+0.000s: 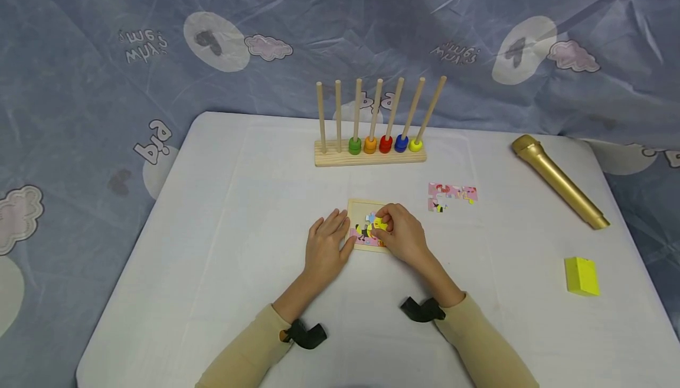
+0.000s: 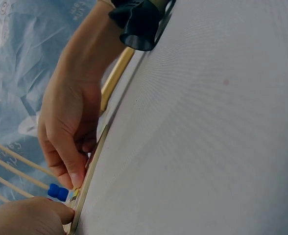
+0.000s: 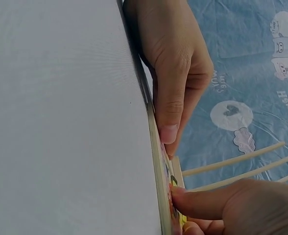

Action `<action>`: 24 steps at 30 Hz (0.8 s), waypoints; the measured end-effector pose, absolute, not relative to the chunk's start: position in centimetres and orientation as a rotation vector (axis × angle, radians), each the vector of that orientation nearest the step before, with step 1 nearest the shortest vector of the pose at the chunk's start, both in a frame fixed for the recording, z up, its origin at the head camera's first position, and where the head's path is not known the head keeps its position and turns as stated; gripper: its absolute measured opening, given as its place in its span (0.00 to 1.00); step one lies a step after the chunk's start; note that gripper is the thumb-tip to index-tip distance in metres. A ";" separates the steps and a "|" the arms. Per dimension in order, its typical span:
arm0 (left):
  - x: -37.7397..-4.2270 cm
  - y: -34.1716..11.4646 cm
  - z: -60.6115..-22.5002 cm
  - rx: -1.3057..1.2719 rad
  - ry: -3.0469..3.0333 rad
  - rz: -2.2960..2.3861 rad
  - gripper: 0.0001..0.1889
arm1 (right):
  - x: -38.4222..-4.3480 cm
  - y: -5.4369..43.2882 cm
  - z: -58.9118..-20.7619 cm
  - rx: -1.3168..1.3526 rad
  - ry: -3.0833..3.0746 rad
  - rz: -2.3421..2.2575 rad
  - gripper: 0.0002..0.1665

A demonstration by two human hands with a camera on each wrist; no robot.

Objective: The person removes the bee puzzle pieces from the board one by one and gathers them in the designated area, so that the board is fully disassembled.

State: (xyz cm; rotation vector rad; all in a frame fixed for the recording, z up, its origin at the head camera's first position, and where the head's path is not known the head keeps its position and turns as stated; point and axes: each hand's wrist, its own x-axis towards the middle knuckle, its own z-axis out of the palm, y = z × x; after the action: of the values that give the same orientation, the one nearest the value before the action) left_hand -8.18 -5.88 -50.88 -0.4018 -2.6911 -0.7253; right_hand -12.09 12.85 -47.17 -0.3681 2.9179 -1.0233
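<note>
A shallow wooden puzzle tray [image 1: 366, 204] lies flat on the table, part-filled with pink, black and yellow puzzle pieces [image 1: 363, 233]. On its left side rests my left hand [image 1: 326, 249], fingers straight and the thumb at the lower left of the frame. My right hand [image 1: 404, 234] is over the tray's right half, pinching a yellow puzzle piece [image 1: 380, 225] between thumb and fingers, low against the pieces. The right wrist view has the right thumb [image 3: 183, 196] pressed down at the tray [image 3: 156, 166]. Much of the tray's right side is hidden by the right hand.
Loose pink puzzle pieces [image 1: 451, 190] lie to the tray's right. Behind stands a wooden peg rack [image 1: 372, 160] with coloured beads on several pegs. A gold microphone-shaped object [image 1: 563, 181] and a yellow block [image 1: 581, 276] lie on the right of the white-covered table [image 1: 239, 199].
</note>
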 end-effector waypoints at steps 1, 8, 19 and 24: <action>-8.2 -5.9 -50.9 -0.402 -2.691 -0.723 0.21 | -12.1 12.8 -47.1 -0.365 2.917 -1.006 0.20; -8.2 -6.0 -51.0 -0.399 -2.700 -0.733 0.21 | -12.8 12.4 -46.0 -0.358 2.888 -0.841 0.19; -8.2 -5.9 -50.9 -0.411 -2.691 -0.733 0.21 | -12.9 12.6 -45.5 -0.319 2.827 -0.940 0.18; -8.2 -5.9 -50.9 -0.410 -2.687 -0.736 0.21 | -12.7 12.6 -45.7 -0.386 2.836 -1.059 0.14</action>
State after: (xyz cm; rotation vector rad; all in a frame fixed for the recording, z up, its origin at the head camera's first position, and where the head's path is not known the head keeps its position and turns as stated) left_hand -8.19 -5.94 -50.89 -0.4104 -2.6871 -0.7363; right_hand -12.73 12.55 -45.65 -0.3861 2.8357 -1.0587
